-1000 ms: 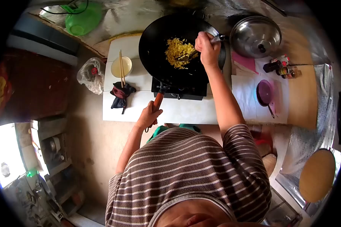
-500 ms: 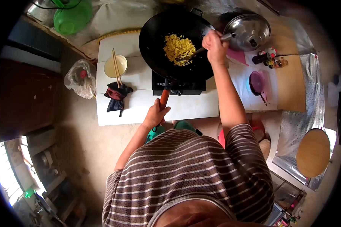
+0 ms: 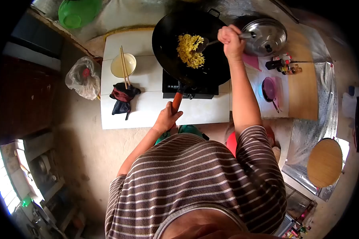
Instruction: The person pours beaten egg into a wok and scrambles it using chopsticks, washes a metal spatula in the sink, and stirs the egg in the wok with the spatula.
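My left hand (image 3: pixel 167 118) is closed around the orange-brown handle (image 3: pixel 177 101) of a large black wok (image 3: pixel 165 47). The wok rests over a black cooktop (image 3: pixel 189 90). Crumbled yellow food, looking like scrambled egg (image 3: pixel 190 49), lies in the middle of the wok. Above the wok's right rim, my right hand (image 3: pixel 232 40) grips a metal spatula (image 3: pixel 212 42). Its grey handle end sticks out past my fist to the right, and its blade touches the right side of the food.
On the left of the white table (image 3: pixel 147 113) are a cream bowl (image 3: pixel 116 65) with chopsticks (image 3: pixel 124 65) across it and a dark cloth (image 3: pixel 123 97). To the right sit a metal lid (image 3: pixel 263 36), bottles (image 3: pixel 289 68) and a purple-pink dish (image 3: pixel 269 88). A plastic bag (image 3: pixel 83 77) hangs at the left edge.
The spatula blade has moved up and right, from the food's lower edge to its right side. The wok and both hands appear slightly further right, and the view has shifted a little.
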Action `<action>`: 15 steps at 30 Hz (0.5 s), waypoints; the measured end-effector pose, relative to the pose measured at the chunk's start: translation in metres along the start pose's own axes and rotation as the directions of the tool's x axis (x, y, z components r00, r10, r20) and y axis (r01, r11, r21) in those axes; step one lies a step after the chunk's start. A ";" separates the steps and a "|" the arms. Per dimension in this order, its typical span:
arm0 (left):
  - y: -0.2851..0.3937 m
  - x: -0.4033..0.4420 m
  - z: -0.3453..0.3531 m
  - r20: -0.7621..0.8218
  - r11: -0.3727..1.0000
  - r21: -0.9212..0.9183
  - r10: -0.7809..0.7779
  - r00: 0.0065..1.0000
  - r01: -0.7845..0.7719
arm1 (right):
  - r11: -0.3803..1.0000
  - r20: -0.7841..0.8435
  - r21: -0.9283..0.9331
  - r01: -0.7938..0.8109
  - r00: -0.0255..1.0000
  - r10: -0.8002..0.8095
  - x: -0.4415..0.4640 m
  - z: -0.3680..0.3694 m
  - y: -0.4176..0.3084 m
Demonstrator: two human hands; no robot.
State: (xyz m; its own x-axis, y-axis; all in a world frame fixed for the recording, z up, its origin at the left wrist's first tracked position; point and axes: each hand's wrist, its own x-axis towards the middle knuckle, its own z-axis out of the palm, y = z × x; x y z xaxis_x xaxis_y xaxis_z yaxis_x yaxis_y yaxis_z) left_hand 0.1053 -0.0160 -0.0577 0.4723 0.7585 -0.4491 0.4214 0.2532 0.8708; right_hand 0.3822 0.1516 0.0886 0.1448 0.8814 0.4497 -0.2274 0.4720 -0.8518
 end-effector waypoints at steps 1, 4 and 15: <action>-0.003 0.004 0.001 -0.010 0.999 0.029 0.034 0.999 -0.034 | 0.999 -0.047 0.024 -0.040 0.998 0.041 0.000 -0.002 -0.007; 0.007 0.000 -0.004 0.028 1.000 -0.012 -0.026 0.999 0.026 | 0.990 -0.258 -0.127 -0.065 0.966 0.031 -0.008 0.010 -0.029; 0.000 0.007 -0.004 -0.020 0.998 0.003 0.059 0.998 -0.059 | 0.991 -0.399 -0.017 0.134 0.908 -0.130 0.008 0.033 0.008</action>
State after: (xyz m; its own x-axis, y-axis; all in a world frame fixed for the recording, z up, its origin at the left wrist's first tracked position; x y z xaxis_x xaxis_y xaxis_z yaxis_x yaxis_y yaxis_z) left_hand 0.1049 -0.0086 -0.0602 0.4805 0.7842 -0.3926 0.3949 0.2062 0.8953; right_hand 0.3495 0.1634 0.0939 0.5447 0.7307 0.4116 -0.1893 0.5853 -0.7884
